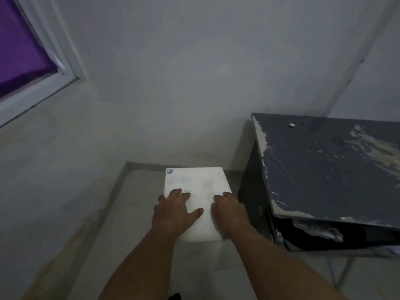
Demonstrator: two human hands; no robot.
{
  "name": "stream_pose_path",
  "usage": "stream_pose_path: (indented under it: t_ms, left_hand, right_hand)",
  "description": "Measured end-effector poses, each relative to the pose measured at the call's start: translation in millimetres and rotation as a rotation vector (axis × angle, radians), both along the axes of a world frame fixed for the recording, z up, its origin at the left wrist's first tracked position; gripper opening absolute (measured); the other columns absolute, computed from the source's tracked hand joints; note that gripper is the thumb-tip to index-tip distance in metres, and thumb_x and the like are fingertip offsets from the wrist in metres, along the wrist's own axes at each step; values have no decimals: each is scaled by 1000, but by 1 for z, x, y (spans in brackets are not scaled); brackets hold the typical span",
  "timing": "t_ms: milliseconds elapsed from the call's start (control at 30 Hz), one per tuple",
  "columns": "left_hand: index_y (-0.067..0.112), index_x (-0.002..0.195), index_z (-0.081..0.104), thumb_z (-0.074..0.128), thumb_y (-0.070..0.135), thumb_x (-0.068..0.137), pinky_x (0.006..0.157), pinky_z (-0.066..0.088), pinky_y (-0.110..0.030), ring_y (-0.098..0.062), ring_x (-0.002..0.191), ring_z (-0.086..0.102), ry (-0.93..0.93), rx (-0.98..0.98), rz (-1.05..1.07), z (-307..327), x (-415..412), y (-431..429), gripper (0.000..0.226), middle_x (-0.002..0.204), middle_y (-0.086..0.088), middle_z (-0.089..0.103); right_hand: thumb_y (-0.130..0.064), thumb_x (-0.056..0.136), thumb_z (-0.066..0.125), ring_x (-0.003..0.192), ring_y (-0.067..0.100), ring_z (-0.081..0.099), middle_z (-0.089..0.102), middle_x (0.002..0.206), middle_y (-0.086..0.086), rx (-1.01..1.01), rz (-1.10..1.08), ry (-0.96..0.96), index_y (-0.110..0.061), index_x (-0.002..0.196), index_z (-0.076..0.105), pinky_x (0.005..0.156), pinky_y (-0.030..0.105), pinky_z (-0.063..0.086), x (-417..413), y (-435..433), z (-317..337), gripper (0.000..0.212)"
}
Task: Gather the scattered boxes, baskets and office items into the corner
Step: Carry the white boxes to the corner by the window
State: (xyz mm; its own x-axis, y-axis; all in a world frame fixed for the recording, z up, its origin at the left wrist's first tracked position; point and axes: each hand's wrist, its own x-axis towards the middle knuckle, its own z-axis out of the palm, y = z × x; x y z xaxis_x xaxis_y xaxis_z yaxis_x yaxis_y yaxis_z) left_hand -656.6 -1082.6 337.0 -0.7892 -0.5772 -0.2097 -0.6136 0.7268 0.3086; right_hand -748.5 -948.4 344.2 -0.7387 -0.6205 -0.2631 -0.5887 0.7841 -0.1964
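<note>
A white box (195, 182) with a small label at its far left corner stands on the floor, close to the corner where two walls meet. My left hand (175, 212) lies on the box's near left part, fingers spread over the top. My right hand (229, 213) rests on the near right edge, its fingers curled over the side. Both hands press on the box's top and sides; whether it is lifted off the floor cannot be told.
A dark grey cabinet (324, 169) with peeling paint stands right beside the box, on its right. Grey walls close the left and far sides. A window with a purple blind (19, 50) sits in the left wall. Tiled floor (138, 191) shows left of the box.
</note>
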Motion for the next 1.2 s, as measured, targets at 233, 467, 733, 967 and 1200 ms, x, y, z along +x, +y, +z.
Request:
stream_pose_path:
  t_ms: [233,467,733,967,1200]
  left_hand:
    - [38,140,42,52,76,74,109,34,-43,-27,134,32,-97,55,-157,-20,-89,-71,77,152,13,30]
    - [37,140,43,54,76,74,107,35,-43,-27,131,34,-167,169,-182,-69,-167,-88,77,152,11,29]
    - [37,141,41,53,76,74,109,34,-47,-29,136,29,-217,245,-204,-181,-258,-111,79,153,12,28]
    - [36,142,40,52,76,75,112,30,-46,-35,141,18,-229,250,-310,-339,-303,-128,79,156,9,23]
    - [34,140,44,63,74,67,110,33,-49,-34,140,18,-187,311,-351,-482,-322,-120,85,156,6,24]
  right_hand:
    - [-26,97,42,112,23,51,53,120,4,-27,-166,-79,-17,116,60,92,40,44,-68,-58,-21,28]
    - [-31,95,35,104,25,56,55,118,5,-5,-283,-150,-19,109,61,93,41,46,-147,-75,-83,32]
    - [-33,98,40,130,25,45,40,146,5,71,-299,-211,-22,134,50,105,41,39,-230,-90,-193,38]
    - [-44,97,35,135,31,38,26,156,-3,121,-474,-256,-34,144,39,107,45,38,-267,-106,-350,48]
    - [-44,96,40,134,28,36,24,156,-4,121,-466,-209,-34,145,37,106,43,36,-295,-93,-480,50]
